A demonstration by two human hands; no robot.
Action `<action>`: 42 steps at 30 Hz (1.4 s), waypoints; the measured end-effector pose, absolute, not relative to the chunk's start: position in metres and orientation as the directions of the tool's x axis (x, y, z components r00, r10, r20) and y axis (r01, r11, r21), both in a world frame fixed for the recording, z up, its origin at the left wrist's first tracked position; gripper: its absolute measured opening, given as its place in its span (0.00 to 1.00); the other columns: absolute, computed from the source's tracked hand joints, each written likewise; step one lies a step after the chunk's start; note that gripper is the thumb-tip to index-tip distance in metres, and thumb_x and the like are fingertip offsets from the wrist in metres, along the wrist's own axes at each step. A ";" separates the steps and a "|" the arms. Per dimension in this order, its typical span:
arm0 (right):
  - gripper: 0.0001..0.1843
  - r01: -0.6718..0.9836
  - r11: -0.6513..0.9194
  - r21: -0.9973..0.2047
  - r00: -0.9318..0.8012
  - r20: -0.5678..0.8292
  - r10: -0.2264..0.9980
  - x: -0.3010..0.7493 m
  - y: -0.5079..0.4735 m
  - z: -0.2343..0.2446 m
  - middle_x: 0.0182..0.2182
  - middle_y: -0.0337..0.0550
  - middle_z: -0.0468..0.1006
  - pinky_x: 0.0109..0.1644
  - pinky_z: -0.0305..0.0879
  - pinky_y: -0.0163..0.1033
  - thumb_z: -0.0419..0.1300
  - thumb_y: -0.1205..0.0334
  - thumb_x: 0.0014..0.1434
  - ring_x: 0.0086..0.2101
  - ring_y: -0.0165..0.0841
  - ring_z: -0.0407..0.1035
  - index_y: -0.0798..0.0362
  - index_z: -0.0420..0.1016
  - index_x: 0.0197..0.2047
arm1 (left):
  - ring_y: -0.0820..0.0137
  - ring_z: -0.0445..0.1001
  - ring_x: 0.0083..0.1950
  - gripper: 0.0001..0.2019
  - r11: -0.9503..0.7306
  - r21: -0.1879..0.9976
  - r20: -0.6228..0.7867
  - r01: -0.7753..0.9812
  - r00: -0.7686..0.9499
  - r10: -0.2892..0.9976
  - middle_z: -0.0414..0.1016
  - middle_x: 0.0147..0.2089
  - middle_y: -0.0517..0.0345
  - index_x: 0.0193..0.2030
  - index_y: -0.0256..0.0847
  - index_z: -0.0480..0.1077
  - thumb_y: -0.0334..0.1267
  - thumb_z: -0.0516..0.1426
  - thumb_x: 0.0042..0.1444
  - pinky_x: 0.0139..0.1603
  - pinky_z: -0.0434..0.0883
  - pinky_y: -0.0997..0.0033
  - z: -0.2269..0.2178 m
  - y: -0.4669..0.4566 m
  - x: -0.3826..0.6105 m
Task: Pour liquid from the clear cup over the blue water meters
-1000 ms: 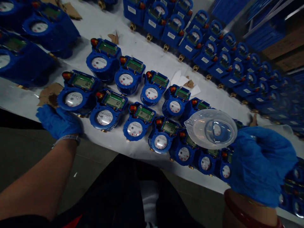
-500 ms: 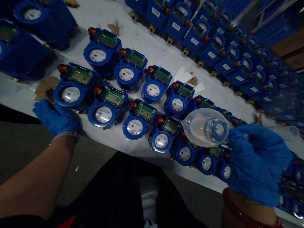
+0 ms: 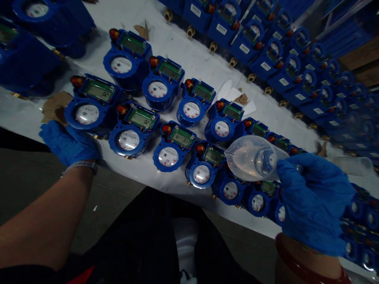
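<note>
My right hand, in a blue glove, grips a clear plastic measuring cup and holds it tilted, spout to the left, over the rows of blue water meters. Clear liquid seems to lie inside the cup. Close to its spout is a water meter with an exposed green circuit board and a small display. Gloved in blue too, my left hand rests with fingers spread on the table's near edge, beside a brown cardboard scrap and a water meter.
Several more blue meters with brass fittings stand in rows along the back right. Larger blue meters fill the left end of the white table. White paper scraps lie mid-table. Another translucent cup lies at the right.
My right hand and the measuring cup have shifted slightly left, and the cup is tipped a bit more. My left hand stays in place on the table edge.
</note>
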State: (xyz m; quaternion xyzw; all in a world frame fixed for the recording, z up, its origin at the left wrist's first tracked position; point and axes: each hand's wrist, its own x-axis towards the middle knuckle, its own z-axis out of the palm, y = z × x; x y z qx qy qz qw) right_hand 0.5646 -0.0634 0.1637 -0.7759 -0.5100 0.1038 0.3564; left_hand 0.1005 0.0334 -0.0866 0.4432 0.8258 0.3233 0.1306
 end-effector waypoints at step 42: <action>0.13 0.648 -0.363 -0.670 0.574 0.117 0.810 0.557 -0.058 0.162 0.23 0.37 0.72 0.33 0.63 0.44 0.67 0.49 0.45 0.24 0.32 0.64 0.49 0.76 0.27 | 0.43 0.47 0.82 0.39 0.410 0.574 0.144 0.709 -0.580 0.802 0.50 0.79 0.23 0.75 0.16 0.54 0.52 0.49 0.72 0.81 0.41 0.37 -0.087 0.029 0.102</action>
